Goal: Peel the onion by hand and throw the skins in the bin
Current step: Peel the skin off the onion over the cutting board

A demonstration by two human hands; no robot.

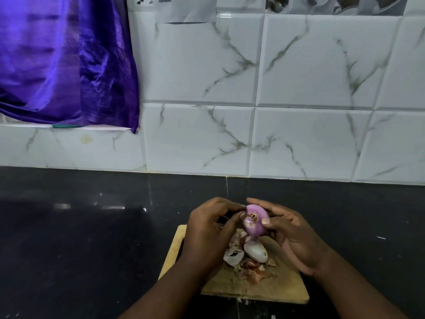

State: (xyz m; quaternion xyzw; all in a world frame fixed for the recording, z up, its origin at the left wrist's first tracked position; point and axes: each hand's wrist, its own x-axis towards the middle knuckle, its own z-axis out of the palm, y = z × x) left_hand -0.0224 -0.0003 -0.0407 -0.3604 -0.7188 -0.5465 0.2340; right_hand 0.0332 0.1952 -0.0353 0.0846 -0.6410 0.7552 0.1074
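1. Onion (254,223) is up in the air, held betw. both hands right over the board (287,286). My guess: so whatever peels off drops on the wood, not the desk (92,238).
2. Root end faces the person, prob. so they can see where the next layer starts. Most of it already looks bare & pink-purple.
3. Right hand (292,236): curled round the onion's right side, thumb on the front, fingers wrapped behind & over the top. Looks like the steadying grip.
4. Left hand (211,226): fingers bent in, thumb & forefinger pinching at the onion's left edge. Whether a strip of skin sits betw. them I can't tell, too small.
5. Skins (250,256) lie heaped on the board directly below the onion: dry brown bits plus a few pale thicker pieces. Some crumbs lie off the near edge.
6. Bin isn't in sight, so the skins aren't binned yet. I'd say peeling is nearly done, clearing up not begun.
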